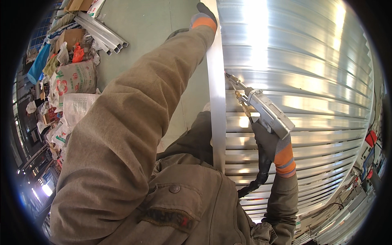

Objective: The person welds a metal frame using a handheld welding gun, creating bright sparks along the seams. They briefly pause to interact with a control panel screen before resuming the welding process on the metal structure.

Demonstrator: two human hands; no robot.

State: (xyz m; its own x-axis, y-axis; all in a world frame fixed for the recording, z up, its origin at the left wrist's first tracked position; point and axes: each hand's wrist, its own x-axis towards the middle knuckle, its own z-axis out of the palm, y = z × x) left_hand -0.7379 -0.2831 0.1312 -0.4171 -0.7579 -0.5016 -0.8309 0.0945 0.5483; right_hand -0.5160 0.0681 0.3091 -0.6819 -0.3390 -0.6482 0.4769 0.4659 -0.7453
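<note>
Welding gun [265,111] in right hand [267,143] grip; left hand [203,16] grips metal post [216,94].

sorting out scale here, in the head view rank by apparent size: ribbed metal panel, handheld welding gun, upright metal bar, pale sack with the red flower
1. ribbed metal panel
2. upright metal bar
3. handheld welding gun and pale sack: they look alike, and the gun is much nearer, so unranked.

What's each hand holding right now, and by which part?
The right hand grips a handheld welding gun by its rear handle. The left hand holds the upright metal bar near its far end.
</note>
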